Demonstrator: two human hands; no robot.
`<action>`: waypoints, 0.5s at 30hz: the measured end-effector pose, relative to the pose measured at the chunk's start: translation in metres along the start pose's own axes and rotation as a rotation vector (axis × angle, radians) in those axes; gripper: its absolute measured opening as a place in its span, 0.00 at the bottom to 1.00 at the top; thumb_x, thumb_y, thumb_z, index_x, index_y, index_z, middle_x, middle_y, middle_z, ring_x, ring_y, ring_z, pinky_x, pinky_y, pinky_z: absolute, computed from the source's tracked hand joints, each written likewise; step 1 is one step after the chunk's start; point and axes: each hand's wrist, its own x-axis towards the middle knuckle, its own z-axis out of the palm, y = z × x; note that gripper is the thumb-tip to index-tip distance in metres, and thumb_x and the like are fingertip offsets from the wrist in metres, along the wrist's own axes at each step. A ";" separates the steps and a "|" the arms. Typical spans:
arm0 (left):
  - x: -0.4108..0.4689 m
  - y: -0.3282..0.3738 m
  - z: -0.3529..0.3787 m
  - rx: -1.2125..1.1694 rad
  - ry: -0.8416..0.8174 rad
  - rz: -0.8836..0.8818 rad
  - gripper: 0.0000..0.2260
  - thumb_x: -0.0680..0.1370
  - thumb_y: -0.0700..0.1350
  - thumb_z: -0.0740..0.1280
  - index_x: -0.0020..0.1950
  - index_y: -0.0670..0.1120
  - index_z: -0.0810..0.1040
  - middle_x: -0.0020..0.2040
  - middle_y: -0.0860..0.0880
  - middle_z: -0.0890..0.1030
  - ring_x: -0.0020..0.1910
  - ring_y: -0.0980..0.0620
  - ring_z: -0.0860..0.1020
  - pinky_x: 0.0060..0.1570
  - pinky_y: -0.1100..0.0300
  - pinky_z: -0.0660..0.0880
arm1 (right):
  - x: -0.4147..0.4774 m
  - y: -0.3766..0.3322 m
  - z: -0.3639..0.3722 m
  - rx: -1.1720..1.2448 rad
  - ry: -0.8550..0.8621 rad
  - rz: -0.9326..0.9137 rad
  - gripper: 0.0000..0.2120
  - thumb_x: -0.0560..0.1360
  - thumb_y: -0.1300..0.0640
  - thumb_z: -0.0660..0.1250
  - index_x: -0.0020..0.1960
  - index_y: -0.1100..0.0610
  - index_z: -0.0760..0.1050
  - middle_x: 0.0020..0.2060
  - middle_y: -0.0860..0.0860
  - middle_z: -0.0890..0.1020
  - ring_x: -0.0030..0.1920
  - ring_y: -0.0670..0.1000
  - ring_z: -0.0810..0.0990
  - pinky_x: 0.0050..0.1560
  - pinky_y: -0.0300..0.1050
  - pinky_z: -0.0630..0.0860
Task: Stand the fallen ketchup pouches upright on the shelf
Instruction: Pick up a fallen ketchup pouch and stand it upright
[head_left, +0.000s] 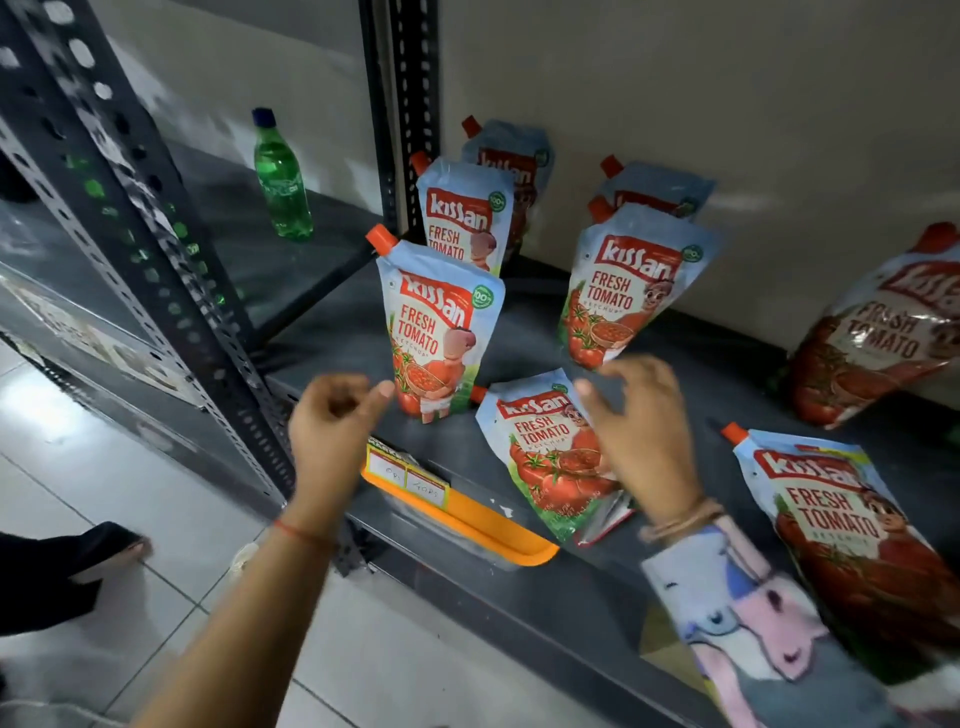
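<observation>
Several Kissan ketchup pouches stand upright on the dark shelf (363, 343): one at the front left (434, 332), one behind it (462, 218), one at centre right (623, 291), and more against the back wall. One pouch lies flat (545, 457) near the front edge, another lies flat at the right (852, 525), and one leans against the wall (878, 332). My left hand (332, 421) hovers loosely curled beside the front-left upright pouch, holding nothing. My right hand (644, 431) is spread just above the flat centre pouch, fingers apart, covering its right side.
A green plastic bottle (280, 176) stands on the neighbouring shelf section to the left. A perforated metal upright (171, 291) divides the sections. An orange price-tag holder (457, 509) sticks out from the shelf's front edge. Tiled floor and someone's foot (109, 556) lie below left.
</observation>
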 end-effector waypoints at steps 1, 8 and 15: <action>-0.019 0.005 0.009 -0.014 -0.031 -0.078 0.07 0.70 0.47 0.71 0.39 0.44 0.78 0.28 0.52 0.82 0.31 0.54 0.79 0.38 0.60 0.77 | 0.002 0.014 -0.010 -0.068 -0.154 0.101 0.14 0.74 0.48 0.64 0.38 0.59 0.76 0.37 0.54 0.77 0.46 0.57 0.75 0.40 0.44 0.65; -0.097 0.030 0.084 -0.082 -0.687 -0.575 0.15 0.66 0.55 0.73 0.44 0.45 0.79 0.42 0.45 0.84 0.40 0.46 0.83 0.38 0.54 0.82 | -0.013 0.037 -0.013 0.580 -0.767 0.579 0.05 0.72 0.57 0.68 0.39 0.58 0.77 0.32 0.51 0.83 0.31 0.47 0.82 0.34 0.37 0.79; -0.082 0.041 0.077 -0.028 -0.850 -0.178 0.19 0.68 0.39 0.73 0.57 0.39 0.75 0.55 0.40 0.82 0.53 0.45 0.81 0.54 0.52 0.78 | -0.040 0.047 -0.018 0.747 -0.381 0.299 0.11 0.67 0.59 0.72 0.46 0.49 0.75 0.48 0.49 0.83 0.46 0.45 0.83 0.46 0.40 0.80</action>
